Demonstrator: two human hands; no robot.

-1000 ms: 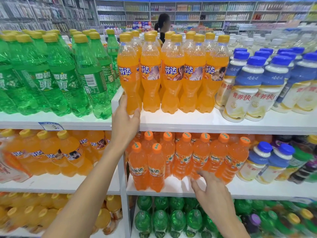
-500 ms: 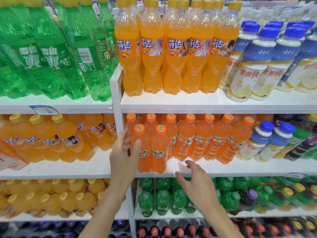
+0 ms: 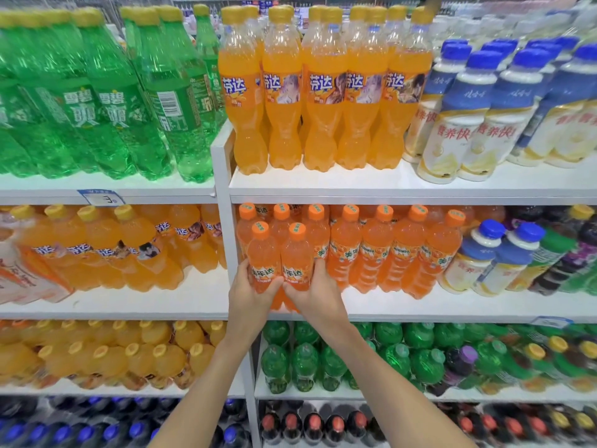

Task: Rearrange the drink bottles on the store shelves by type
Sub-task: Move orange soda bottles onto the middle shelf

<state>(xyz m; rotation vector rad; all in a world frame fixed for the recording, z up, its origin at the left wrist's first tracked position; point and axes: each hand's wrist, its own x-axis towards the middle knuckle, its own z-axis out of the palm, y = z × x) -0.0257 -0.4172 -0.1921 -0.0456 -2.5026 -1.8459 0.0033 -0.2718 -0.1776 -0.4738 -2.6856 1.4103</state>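
Our left hand (image 3: 250,294) wraps the lower body of the left front bottle (image 3: 263,260); our right hand (image 3: 315,291) wraps the right front bottle (image 3: 296,261). Both hands closed on them, one bottle each, thumbs meeting low between the two.

Both bottles upright, long axis vertical, touching side by side at the front edge of the second shelf (image 3: 420,308), directly ahead of the hands and just right of the white upright post (image 3: 223,221). Neither hand is nearer; grip is symmetrical. They stand forward of the row of orange-capped bottles (image 3: 376,250) behind, same type, so we judge the coming move runs straight back or straight out along the shelf depth.

Labels: held pair reads 美年达; row behind shows "MIRINDA". Top shelf, yellow-capped orange bottles (image 3: 319,92) read 芬达. Green bottles (image 3: 106,101) at upper left read 雪碧 爽. Blue-capped white bottles (image 3: 478,124) at upper right read 营养快, rest cut off. Price tag (image 3: 105,198) under the green row shows "3".

Lower shelves: green, dark, mixed caps, labels too blurred to read.
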